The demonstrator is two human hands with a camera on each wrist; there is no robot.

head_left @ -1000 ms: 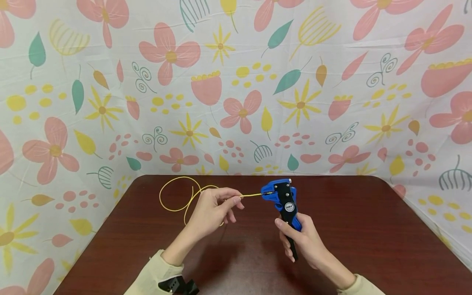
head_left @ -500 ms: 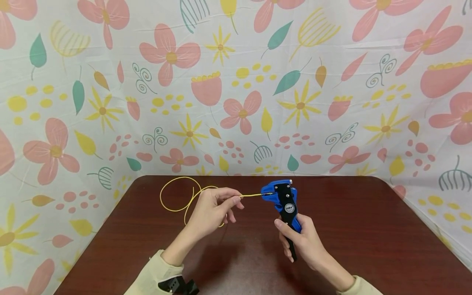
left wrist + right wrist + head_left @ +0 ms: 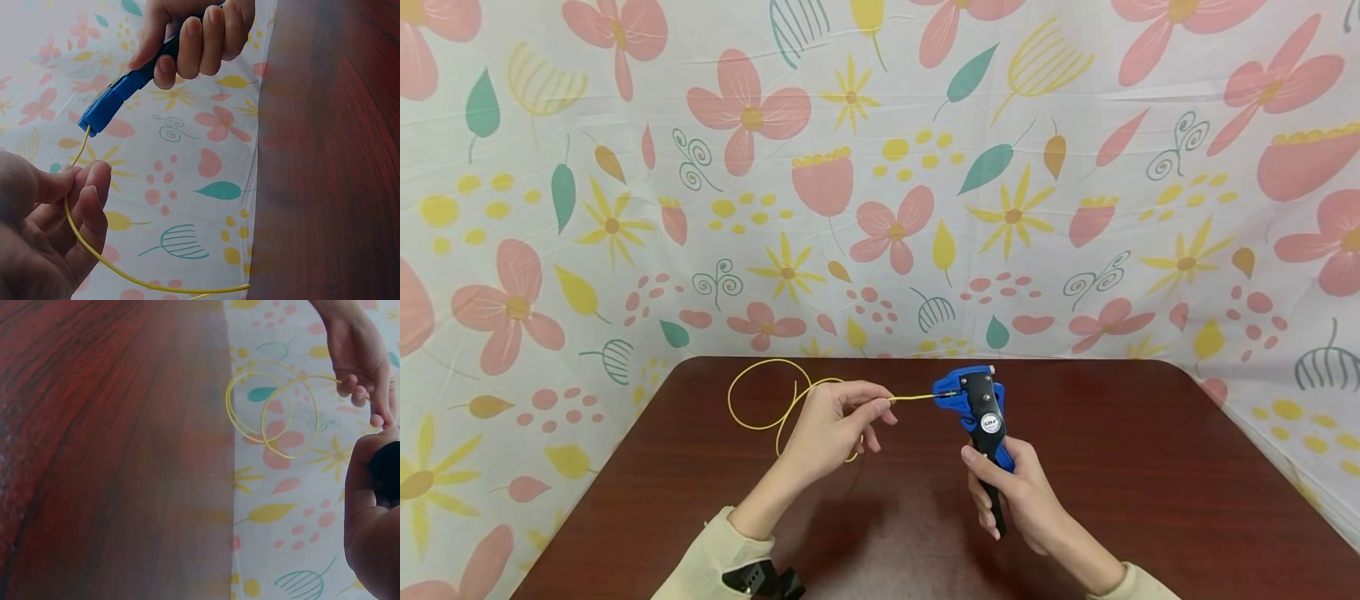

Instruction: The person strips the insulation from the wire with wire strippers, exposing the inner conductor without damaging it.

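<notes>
Between thumb and fingertips, my left hand [image 3: 835,421] pinches a thin yellow wire [image 3: 912,397] a short way from its end. That end runs into the blue nose of a blue-and-black wire stripper [image 3: 982,404]. My right hand [image 3: 1018,492] grips the stripper's handles, holding it upright with its nose toward the left hand. In the left wrist view the wire [image 3: 81,234] enters the stripper's blue head [image 3: 103,112] and trails past the left palm. The rest of the wire hangs in loose loops [image 3: 294,456] beyond the left hand, as the right wrist view shows.
A dark reddish-brown table [image 3: 1112,450] lies under both hands. Behind it and at both sides hangs a white cloth [image 3: 880,308] printed with flowers and leaves. A black strap device [image 3: 760,579] sits on the left wrist at the cream sleeve [image 3: 722,550].
Both hands, the wire and the stripper keep nearly the same places. Only a very slight shift of the whole head view shows.
</notes>
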